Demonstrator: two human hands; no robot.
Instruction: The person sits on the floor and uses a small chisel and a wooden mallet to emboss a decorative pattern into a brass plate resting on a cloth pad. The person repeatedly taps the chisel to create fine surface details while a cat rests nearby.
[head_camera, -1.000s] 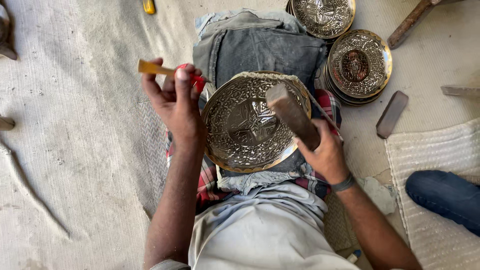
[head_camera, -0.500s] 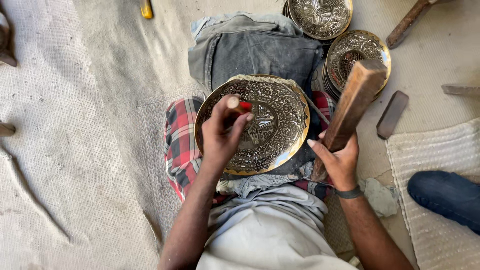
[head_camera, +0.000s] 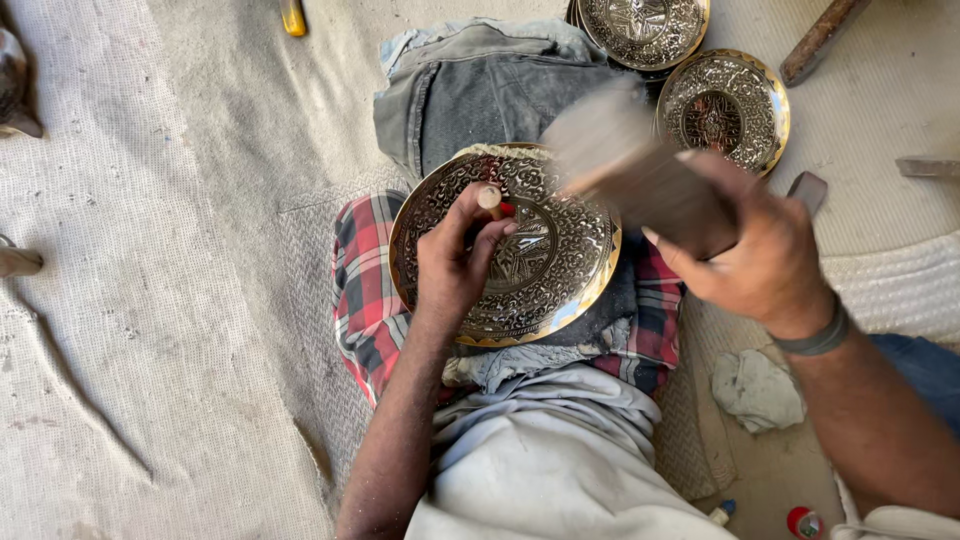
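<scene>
A round engraved brass plate (head_camera: 560, 270) lies on a red checked cloth (head_camera: 360, 290) over my lap. My left hand (head_camera: 455, 260) rests on the plate's middle and pinches a short punch (head_camera: 490, 200) upright, tip on the metal. My right hand (head_camera: 750, 255) grips a wooden mallet (head_camera: 625, 160), blurred with motion, its head above the plate's upper right rim, close to the punch's top.
Two more engraved plates (head_camera: 725, 105) (head_camera: 640, 25) lie at the top right. A folded grey garment (head_camera: 480, 90) lies beyond the plate. A wooden handle (head_camera: 820, 40), a crumpled rag (head_camera: 755, 390) and a yellow-handled tool (head_camera: 292, 15) lie on the matting.
My left hand brought the punch from the plate's left onto its middle. My right hand raised the mallet to the right, and it now swings back toward the punch.
</scene>
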